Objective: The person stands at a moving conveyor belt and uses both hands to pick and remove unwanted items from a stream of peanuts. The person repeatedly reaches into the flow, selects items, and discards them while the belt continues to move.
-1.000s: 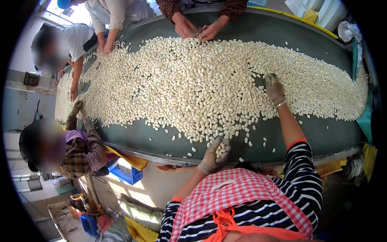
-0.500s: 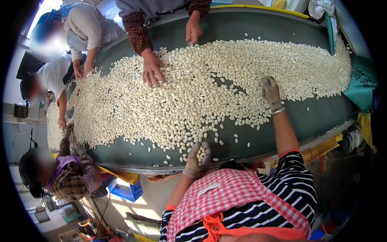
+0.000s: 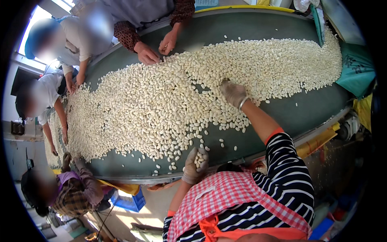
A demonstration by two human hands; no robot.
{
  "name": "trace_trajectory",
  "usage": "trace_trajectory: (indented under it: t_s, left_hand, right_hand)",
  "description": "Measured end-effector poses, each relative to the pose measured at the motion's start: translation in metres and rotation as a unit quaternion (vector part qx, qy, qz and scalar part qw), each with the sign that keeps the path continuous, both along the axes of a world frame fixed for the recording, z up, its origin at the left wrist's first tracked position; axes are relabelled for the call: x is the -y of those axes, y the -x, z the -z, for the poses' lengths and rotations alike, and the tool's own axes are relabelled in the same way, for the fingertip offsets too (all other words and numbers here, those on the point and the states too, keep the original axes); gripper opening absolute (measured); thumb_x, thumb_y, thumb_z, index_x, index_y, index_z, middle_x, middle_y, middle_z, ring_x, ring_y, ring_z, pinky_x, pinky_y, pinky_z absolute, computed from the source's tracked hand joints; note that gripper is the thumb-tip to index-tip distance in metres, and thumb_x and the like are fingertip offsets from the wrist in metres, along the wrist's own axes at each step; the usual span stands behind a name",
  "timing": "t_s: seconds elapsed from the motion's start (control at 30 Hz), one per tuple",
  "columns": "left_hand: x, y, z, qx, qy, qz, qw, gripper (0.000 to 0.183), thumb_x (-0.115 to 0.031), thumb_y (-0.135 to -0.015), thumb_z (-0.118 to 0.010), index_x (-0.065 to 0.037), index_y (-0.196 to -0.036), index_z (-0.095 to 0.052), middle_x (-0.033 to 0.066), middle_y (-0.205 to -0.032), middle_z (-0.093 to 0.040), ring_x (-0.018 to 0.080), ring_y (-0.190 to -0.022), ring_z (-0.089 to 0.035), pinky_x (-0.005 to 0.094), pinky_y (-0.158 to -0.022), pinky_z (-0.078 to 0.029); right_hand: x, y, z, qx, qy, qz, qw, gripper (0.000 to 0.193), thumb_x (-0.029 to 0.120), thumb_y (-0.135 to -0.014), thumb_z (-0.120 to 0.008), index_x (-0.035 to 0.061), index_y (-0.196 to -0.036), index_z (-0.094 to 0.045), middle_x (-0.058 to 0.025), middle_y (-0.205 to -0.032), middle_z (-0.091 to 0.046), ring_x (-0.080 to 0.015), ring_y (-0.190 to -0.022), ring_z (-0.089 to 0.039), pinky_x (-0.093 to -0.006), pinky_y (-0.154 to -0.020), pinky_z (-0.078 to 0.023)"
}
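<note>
White beans [image 3: 141, 109] lie in a broad, uneven layer along a dark green belt [image 3: 258, 28]. My left hand [image 3: 195, 165], in a pale glove, is cupped around several beans [image 3: 199, 159] by the belt's near edge. In a matching glove, my right hand [image 3: 234, 94] reaches over the layer, right of the middle. Its fingers are bent together at the beans beside a small bare patch; what they hold, if anything, is hidden.
Across the belt a co-worker's hands [image 3: 157, 50] are at the beans. Other people work along the left end. A metal rim [image 3: 298, 141] runs along the near side. A green sack [image 3: 356, 68] hangs at the right end, and a blue crate [image 3: 135, 201] stands below.
My right hand has moved left across the beans. The left stays cupped around its beans near the edge. The co-worker opposite has drawn both hands together at the layer's far edge.
</note>
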State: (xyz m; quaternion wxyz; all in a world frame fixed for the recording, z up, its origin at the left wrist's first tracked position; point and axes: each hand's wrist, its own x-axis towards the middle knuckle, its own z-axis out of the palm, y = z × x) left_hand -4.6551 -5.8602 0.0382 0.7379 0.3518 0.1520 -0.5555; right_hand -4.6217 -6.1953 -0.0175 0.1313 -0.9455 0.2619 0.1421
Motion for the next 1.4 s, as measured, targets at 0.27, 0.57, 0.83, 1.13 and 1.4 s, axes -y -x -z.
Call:
trace_trajectory:
  t_s: [0.27, 0.57, 0.83, 1.13, 1.4]
  left_hand:
    - [0.011, 0.012, 0.013, -0.051, 0.015, -0.014, 0.998, 0.038, -0.041, -0.099, -0.044, -0.006, -0.095, -0.061, 0.0050, -0.078, -0.061, 0.0081, -0.040, -0.040, 0.0181, -0.034, -0.026]
    - [0.042, 0.027, 0.003, -0.043, -0.030, -0.001, 0.999, 0.044, -0.042, -0.101, -0.037, -0.004, -0.090, -0.057, 0.0043, -0.056, -0.049, 0.0089, -0.035, -0.032, 0.0191, -0.034, -0.024]
    - [0.054, 0.043, 0.018, -0.036, 0.001, 0.011, 0.999, 0.040, -0.041, -0.100, -0.041, -0.006, -0.093, -0.059, 0.0052, -0.059, -0.052, 0.0089, -0.037, -0.034, 0.0193, -0.035, -0.025]
    - [0.074, 0.056, 0.014, -0.034, 0.031, 0.034, 0.998, 0.040, -0.041, -0.100, -0.042, -0.006, -0.093, -0.060, 0.0046, -0.061, -0.054, 0.0089, -0.037, -0.035, 0.0186, -0.035, -0.027]
    - [0.092, 0.075, 0.025, -0.039, 0.033, 0.003, 0.999, 0.036, -0.039, -0.099, -0.045, -0.008, -0.093, -0.062, 0.0048, -0.069, -0.057, 0.0088, -0.040, -0.038, 0.0179, -0.034, -0.027]
  right_hand:
    - [0.058, 0.033, -0.026, 0.194, -0.269, 0.157, 0.930, 0.040, 0.034, -0.099, -0.039, 0.0142, -0.130, -0.054, -0.0116, -0.077, -0.066, -0.0236, -0.064, -0.060, -0.0371, -0.063, -0.051]
    - [0.054, -0.032, 0.005, 0.028, -0.185, -0.079, 0.979, 0.040, 0.026, -0.098, -0.047, 0.0142, -0.136, -0.049, -0.0158, -0.089, -0.068, -0.0264, -0.078, -0.065, -0.0398, -0.077, -0.053]
    - [0.029, 0.082, -0.016, 0.120, -0.174, -0.001, 0.977, 0.034, 0.039, -0.095, -0.050, 0.0093, -0.107, -0.060, -0.0121, -0.082, -0.069, -0.0274, -0.073, -0.068, -0.0433, -0.068, -0.051]
    - [-0.003, 0.128, -0.007, 0.051, -0.240, -0.025, 0.969, 0.018, 0.016, -0.089, -0.054, 0.0053, -0.103, -0.058, -0.0180, -0.089, -0.065, -0.0323, -0.087, -0.066, -0.0409, -0.077, -0.051]
    - [0.023, 0.151, 0.017, 0.133, -0.516, 0.051, 0.845, 0.016, 0.023, -0.091, -0.053, 0.0072, -0.091, -0.055, -0.0089, -0.078, -0.058, -0.0281, -0.071, -0.057, -0.0361, -0.070, -0.048]
